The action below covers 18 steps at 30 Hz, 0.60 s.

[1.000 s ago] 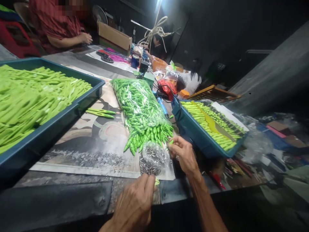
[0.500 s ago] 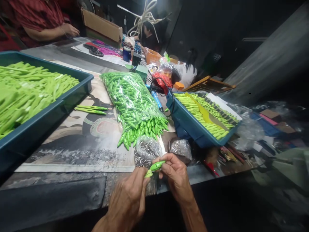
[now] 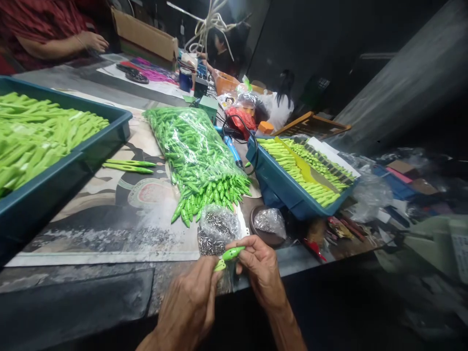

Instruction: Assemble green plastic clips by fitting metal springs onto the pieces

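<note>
My left hand (image 3: 188, 297) pinches a light green plastic piece (image 3: 220, 265) with a small hole near its end. Between the fingertips of my right hand (image 3: 265, 270) is a glossy bright green pod-shaped piece (image 3: 233, 253) with dark dots. The two pieces meet end to end; whether they are joined I cannot tell. Just beyond my hands lies an open clear bag of small metal pins (image 3: 214, 239). Behind it, a big clear bag (image 3: 193, 141) spills many bright green pod-shaped pieces onto the table.
A blue tray (image 3: 124, 122) of light green sticks stands at left, beside a few loose green sticks (image 3: 127, 166). To the right are another blue bin (image 3: 281, 187) with green sticks and a dark bowl (image 3: 256, 222) holding a bag. Across the table sits a person in red (image 3: 44, 29).
The whole view has shifted slightly, so things sit a little further left. My hands keep the same two green pieces pinched together, with hardly any movement.
</note>
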Motion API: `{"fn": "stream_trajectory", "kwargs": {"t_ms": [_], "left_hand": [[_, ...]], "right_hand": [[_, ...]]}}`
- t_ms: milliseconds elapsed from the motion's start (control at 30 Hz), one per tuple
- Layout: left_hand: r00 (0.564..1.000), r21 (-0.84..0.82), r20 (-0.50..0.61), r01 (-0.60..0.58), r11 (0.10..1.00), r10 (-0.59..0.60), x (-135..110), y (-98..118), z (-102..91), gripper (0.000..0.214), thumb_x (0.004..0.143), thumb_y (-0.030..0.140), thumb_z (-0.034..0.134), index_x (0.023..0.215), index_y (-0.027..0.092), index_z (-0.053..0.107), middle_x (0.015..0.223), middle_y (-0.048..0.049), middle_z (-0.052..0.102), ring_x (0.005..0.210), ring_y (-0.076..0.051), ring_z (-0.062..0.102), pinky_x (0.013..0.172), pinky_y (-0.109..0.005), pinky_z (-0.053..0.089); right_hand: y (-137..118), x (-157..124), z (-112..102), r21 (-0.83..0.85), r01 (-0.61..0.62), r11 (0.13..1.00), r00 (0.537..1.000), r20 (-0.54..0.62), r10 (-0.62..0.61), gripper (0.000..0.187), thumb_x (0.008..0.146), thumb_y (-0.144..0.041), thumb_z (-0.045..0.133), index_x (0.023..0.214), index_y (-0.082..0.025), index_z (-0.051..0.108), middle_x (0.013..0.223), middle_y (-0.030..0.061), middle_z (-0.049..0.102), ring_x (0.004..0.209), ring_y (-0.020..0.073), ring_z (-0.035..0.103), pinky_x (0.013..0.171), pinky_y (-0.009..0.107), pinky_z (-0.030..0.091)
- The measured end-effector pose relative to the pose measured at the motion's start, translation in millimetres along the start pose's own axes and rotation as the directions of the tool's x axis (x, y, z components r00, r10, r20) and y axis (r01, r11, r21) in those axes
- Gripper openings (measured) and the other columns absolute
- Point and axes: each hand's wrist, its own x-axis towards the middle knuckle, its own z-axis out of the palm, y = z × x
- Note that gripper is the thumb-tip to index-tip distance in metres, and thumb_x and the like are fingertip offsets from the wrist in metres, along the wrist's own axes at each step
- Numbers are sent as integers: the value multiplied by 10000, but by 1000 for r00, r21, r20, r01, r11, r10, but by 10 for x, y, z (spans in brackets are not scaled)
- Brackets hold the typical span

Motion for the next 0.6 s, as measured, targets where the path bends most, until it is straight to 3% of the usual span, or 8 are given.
{"fn": "stream_trajectory", "kwargs": {"t_ms": [400,600], "left_hand": [[1000,13,-5,1,1000,-1,-12,2,1,166,887,207,303,865,202,468,675,-4,566,558,-156,565,521,-273,410],[1000,28,-5,11,1000,-11,-40,8,-18,154,888,210,307,840,208,453,665,0,554,562,-166,565,524,-284,412]], "right_hand": [[15,-25,1,-130,30,991,999,-7,-31,107,805,-242,583,860,-154,611,862,54,661,545,79,507,535,207,403],[-96,-6,45,-143,-14,990,1000,9,16,88,809,-248,582,839,-173,615,793,32,649,572,96,519,545,223,401]]}}
